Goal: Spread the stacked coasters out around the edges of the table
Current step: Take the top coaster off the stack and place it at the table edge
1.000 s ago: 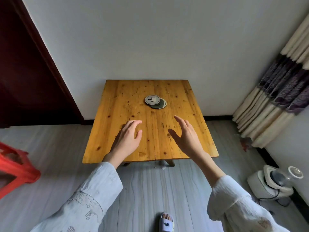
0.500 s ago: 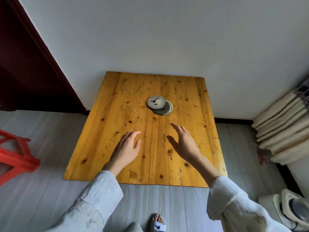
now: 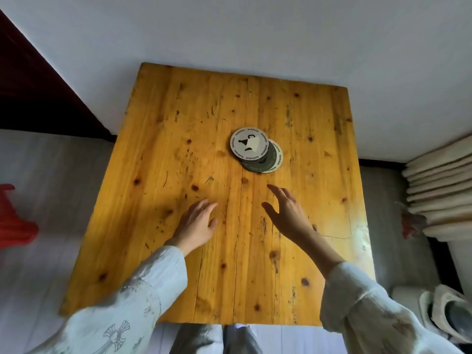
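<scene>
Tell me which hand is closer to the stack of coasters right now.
The right hand is nearer: its fingertips reach just below the coaster stack. The left hand hovers farther back and off to the left. Both are open and empty.

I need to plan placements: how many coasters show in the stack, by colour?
Light coasters: 2, the top one and the bottom one
Dark green coasters: 1
Total visible: 3; any hidden beneath cannot be told.
</scene>
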{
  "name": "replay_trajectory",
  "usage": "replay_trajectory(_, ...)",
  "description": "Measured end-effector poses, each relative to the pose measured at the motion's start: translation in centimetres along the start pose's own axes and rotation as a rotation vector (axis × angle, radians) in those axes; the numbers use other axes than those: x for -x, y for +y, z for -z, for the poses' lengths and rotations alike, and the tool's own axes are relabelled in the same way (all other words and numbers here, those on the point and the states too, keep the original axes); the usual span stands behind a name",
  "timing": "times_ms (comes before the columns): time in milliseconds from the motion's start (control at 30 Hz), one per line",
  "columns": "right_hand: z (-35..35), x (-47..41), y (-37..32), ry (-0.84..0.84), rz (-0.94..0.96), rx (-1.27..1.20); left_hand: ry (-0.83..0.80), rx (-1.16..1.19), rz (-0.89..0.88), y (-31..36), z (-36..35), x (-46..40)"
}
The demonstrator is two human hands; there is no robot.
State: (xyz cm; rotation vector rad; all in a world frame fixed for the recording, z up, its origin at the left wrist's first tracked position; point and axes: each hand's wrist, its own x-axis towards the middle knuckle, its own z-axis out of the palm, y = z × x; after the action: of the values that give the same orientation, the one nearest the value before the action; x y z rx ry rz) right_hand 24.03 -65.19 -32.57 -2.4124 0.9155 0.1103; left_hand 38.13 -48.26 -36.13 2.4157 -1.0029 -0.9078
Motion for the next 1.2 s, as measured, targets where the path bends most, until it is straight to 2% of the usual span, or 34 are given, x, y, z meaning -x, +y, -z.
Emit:
replay_trajectory(100,-0.7,-3.9,0.5,-0.039,-0.032,0.008,-0.082,-0.003,0.068,-1.1,-0.3,-4.1)
replay_trajectory(267,-1.2,-10.1,0.8,-0.07,-0.046,0.031,-0.162,-0.261,0.096,-2.8,-0.8,-8.9)
replay_trajectory(400,-1.5,-15.2,1.0,-0.077,-0.073,0.078,-0.2,-0.375,0.103,-4.4,-1.4,-9.7)
replay_trajectory(700,-2.1,-23.0,1.7,-0.072,-0.16,0.082,-0.135,-0.337,0.108,-4.5,-2.3,-9.6)
replay_trajectory(833,-2.8,-24.1,1.6,-0.051,-0.207,0.112,-0.103,-0.332,0.1,-4.5,-2.4,-9.4)
replay_trajectory(967,-3.2,-24.2,1.3,0.032,-0.17,0.193,-0.097,-0.335,0.099,-4.6,-2.5,-9.5)
replay_trajectory(1200,-3.1,-24.1,0.6,0.064,-0.153,0.25,-0.096,-0.33,0.104,-4.6,-2.6,-9.7)
